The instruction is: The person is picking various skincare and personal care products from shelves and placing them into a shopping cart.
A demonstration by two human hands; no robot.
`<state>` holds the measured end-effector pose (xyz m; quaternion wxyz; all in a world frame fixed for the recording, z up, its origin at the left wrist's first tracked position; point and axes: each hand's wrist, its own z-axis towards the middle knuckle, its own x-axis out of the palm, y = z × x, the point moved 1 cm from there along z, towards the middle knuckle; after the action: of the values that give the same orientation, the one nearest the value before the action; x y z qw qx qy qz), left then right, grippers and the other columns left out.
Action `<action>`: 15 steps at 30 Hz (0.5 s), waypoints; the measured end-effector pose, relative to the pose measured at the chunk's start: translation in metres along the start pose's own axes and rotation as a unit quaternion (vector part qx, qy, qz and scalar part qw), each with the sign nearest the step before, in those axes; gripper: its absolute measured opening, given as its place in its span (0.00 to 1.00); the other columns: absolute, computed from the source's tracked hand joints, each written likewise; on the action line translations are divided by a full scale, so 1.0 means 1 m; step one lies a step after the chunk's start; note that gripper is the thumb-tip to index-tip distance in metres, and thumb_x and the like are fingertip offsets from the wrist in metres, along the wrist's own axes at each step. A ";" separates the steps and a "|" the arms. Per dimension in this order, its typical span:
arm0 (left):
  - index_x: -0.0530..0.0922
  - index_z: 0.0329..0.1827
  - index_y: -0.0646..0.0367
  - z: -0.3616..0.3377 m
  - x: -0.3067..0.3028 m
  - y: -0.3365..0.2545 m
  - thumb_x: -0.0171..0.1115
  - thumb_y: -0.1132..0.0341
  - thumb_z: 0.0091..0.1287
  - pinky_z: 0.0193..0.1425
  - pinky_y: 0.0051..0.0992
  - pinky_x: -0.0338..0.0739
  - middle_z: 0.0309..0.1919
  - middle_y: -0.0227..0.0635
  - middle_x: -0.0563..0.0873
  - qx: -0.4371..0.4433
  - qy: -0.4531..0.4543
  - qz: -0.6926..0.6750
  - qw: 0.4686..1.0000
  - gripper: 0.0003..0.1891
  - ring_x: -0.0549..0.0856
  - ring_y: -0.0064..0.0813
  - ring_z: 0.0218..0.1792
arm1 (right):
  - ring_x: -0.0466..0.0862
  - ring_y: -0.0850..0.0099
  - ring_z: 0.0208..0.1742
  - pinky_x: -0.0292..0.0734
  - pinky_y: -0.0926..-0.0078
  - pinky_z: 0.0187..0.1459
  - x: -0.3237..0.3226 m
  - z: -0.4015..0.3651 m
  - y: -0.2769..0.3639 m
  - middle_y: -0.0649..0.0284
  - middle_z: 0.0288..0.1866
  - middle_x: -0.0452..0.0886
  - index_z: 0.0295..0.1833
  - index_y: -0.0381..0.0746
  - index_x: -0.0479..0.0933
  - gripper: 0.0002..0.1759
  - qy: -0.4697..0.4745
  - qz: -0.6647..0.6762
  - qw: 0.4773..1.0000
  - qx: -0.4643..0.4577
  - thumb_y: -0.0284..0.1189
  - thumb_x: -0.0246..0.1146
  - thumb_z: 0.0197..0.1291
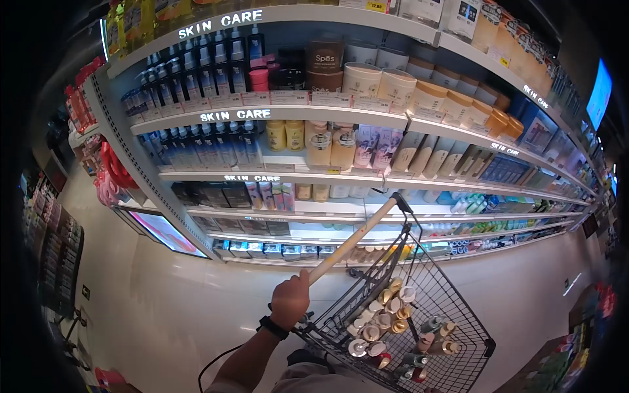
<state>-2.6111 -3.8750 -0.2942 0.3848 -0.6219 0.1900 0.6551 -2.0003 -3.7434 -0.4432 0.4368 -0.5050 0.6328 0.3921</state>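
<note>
My left hand [290, 302] is wrapped around the near end of a light wooden-looking handle bar [347, 245] on a shopping cart. A dark watch [273, 327] sits on that wrist. The cart's dark wire basket [452, 288] extends to the right of the bar. Inside stand several bottles with white and gold tops [383, 314], grouped near the handle side. A second, smaller group of bottles with grey, gold and red tops [432, 344] stands beside them. My right hand does not show.
Tall shelves marked SKIN CARE [275, 112] run across the front, stacked with pump bottles [216, 62], jars and boxes. A lit display panel [167, 232] stands at the shelf end. Other stocked displays [59, 268] line the left, and more goods [583, 354] the right.
</note>
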 end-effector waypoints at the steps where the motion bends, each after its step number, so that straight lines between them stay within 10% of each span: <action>1: 0.74 0.44 0.58 -0.006 -0.008 0.002 0.59 0.70 0.65 0.23 0.33 0.78 0.24 0.35 0.80 -0.003 -0.003 0.011 1.000 0.07 0.84 0.35 0.22 | 0.83 0.43 0.51 0.77 0.49 0.52 0.010 0.000 -0.001 0.44 0.48 0.86 0.50 0.39 0.85 0.25 -0.004 -0.011 1.000 0.001 0.49 0.59 0.62; 15: 0.73 0.43 0.60 -0.070 -0.015 0.030 0.61 0.71 0.63 0.29 0.42 0.80 0.25 0.41 0.82 -0.058 -0.004 0.019 0.998 0.08 0.84 0.45 0.24 | 0.84 0.45 0.49 0.76 0.50 0.53 0.005 -0.006 0.013 0.43 0.47 0.86 0.53 0.39 0.83 0.26 0.050 -0.021 0.997 -0.055 0.49 0.59 0.63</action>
<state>-2.5876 -3.9491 -0.2972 0.3361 -0.6369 0.1617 0.6747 -2.0143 -3.7481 -0.4454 0.3842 -0.5604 0.6210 0.3909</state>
